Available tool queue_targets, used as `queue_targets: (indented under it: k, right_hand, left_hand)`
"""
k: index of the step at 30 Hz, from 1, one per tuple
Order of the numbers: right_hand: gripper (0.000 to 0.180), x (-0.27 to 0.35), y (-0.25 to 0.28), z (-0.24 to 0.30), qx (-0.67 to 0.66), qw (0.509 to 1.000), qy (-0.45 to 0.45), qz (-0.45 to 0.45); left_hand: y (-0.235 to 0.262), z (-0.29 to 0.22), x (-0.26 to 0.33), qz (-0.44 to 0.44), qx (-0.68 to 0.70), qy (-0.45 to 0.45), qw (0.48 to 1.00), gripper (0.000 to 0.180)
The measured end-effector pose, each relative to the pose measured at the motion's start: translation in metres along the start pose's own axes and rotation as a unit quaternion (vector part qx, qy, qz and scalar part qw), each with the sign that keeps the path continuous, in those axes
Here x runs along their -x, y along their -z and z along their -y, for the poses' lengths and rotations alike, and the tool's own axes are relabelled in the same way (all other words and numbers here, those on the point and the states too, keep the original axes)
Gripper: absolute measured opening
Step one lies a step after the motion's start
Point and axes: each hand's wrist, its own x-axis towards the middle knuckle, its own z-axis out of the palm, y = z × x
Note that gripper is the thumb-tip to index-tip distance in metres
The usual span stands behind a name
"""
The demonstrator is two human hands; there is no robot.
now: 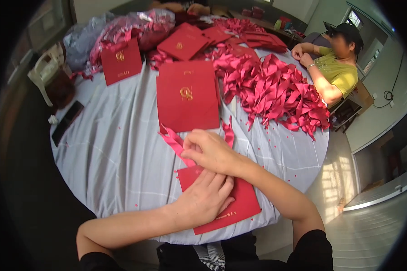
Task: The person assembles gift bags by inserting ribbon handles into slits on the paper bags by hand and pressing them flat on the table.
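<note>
A flat red paper bag [242, 203] lies near the front edge of the round table [117, 153]. My left hand [205, 196] presses flat on it, fingers together. My right hand [210, 149] is above the bag's top edge, fingers pinched on a red ribbon [174, 142] whose two ends trail out to the left and right of the hand. Just beyond my hands lies a stack of larger red bags with a gold emblem [187, 95].
A big heap of red ribbons [276, 90] covers the right of the table. More red bags [121, 61] and plastic-wrapped bundles [135, 27] sit at the back. A dark phone [67, 121] lies at the left edge. A person in a yellow shirt [337, 67] sits at the far right.
</note>
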Motion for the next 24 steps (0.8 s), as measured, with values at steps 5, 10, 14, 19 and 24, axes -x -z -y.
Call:
queue_targets:
  k: [5,10,14,19,24]
  right_hand:
    - [0.023,0.013,0.035,0.005,-0.023,0.996,0.012,-0.083]
    - [0.028,0.041,0.080,0.008,0.182,0.976,-0.090,-0.079]
    - [0.033,0.055,0.076,-0.005,0.190,0.971,-0.145,0.029]
    - [0.035,0.056,0.067,-0.013,0.169,0.977,-0.128,0.026]
    - [0.038,0.058,0.065,-0.014,0.147,0.980,-0.131,0.031]
  left_hand:
    - [-0.002,-0.002,-0.002,-0.008,-0.036,-0.003,0.999,0.045]
    - [0.003,-0.004,-0.004,0.007,-0.043,0.002,0.999,0.043]
    - [0.004,-0.005,-0.007,0.011,-0.044,0.013,0.999,0.042]
    - [0.006,-0.007,-0.009,0.024,-0.056,0.019,0.998,0.042]
    - [0.007,-0.008,-0.012,0.046,-0.052,0.025,0.997,0.045]
